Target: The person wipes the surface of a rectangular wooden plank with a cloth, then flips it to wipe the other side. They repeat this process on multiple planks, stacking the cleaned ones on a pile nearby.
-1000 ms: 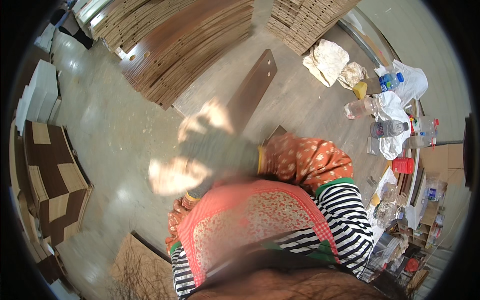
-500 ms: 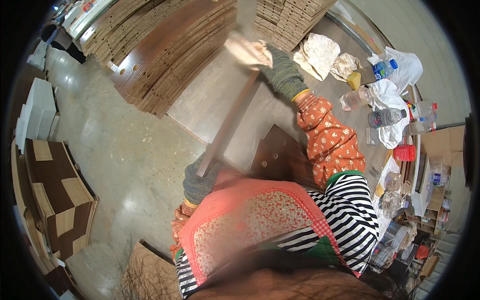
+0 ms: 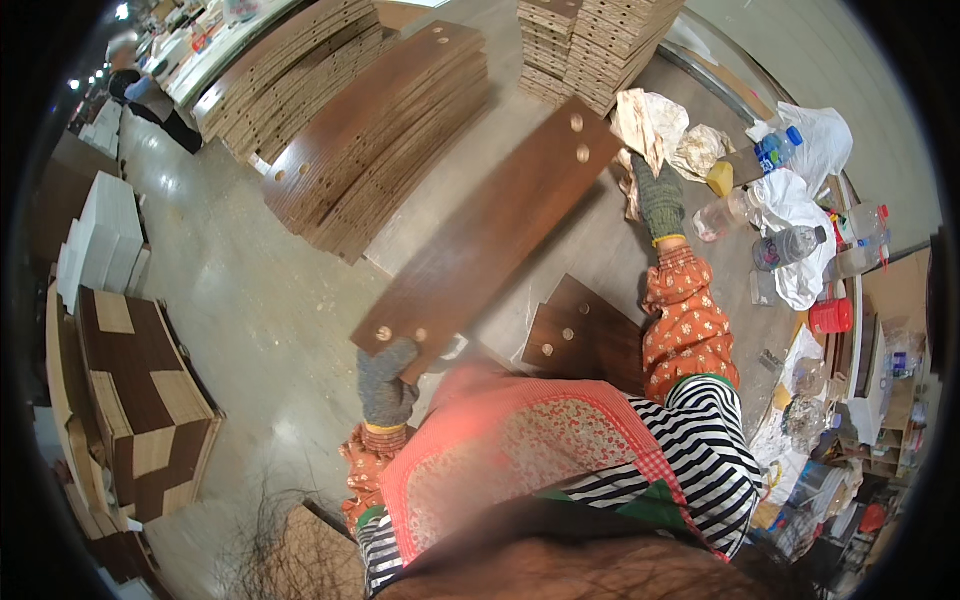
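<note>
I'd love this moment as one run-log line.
left hand: holds brown board by near end | right hand: at pale cloth by far end, fingers hidden | around: stacked boards, bottles

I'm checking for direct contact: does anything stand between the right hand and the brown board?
Yes: a cream cloth in the right hand, between it and the far end of the brown board.

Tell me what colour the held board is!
The held board is brown, best seen in the head view.
</note>
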Motion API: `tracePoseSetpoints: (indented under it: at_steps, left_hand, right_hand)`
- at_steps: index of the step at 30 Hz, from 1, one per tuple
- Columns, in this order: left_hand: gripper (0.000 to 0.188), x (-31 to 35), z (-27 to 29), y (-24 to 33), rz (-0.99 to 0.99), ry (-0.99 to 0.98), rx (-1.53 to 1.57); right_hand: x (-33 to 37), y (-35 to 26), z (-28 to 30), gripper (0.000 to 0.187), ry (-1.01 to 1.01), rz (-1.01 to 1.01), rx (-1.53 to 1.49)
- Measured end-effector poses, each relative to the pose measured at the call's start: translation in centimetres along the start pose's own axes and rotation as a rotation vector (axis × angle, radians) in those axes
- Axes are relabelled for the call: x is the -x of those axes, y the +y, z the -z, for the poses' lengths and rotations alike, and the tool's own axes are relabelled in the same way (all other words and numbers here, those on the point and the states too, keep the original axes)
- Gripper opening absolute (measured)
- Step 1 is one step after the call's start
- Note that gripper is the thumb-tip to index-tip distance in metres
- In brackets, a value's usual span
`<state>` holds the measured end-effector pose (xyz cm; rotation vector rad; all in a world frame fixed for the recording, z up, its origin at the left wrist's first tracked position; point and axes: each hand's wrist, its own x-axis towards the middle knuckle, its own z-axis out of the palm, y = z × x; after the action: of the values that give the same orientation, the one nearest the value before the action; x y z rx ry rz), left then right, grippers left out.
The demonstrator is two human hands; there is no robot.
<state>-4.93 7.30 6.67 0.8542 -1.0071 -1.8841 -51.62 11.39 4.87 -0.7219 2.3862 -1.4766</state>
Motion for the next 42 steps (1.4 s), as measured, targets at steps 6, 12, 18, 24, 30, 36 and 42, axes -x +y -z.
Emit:
tracePoseSetpoints:
  at_steps: [6,12,18,24,30,36,42]
  left_hand:
    - [0.038,-3.7,0.3,8.9,-0.143,-0.042,0.191]
    - [0.036,-11.3,1.1,15.6,-0.076,-0.095,0.127]
    - [0.036,-15.8,1.9,16.0,-0.114,-0.054,0.058]
    - [0.042,-16.2,2.7,18.1,0.322,-0.102,0.348]
    - [0.030,-12.9,3.8,20.4,-0.159,0.418,-0.870]
    - [0.034,-6.7,2.3,18.5,-0.804,0.383,-0.901]
    - [0.039,-6.3,-1.8,8.3,-0.572,-0.481,-1.087]
  right_hand:
    - [3.6,1.8,0.4,0.054,0.049,0.420,0.477]
    - [4.9,3.0,-1.5,0.059,0.041,0.645,0.728]
    - [5.8,2.7,-1.5,0.058,0.024,0.551,0.623]
    - [5.6,1.8,-1.0,0.060,-0.072,0.433,0.644]
    - [5.2,2.7,-1.8,0.061,-0.012,0.509,0.633]
    - [4.2,5.5,-3.0,0.052,0.197,0.655,0.560]
    - [3.1,4.9,-3.6,0.044,0.423,0.692,0.595]
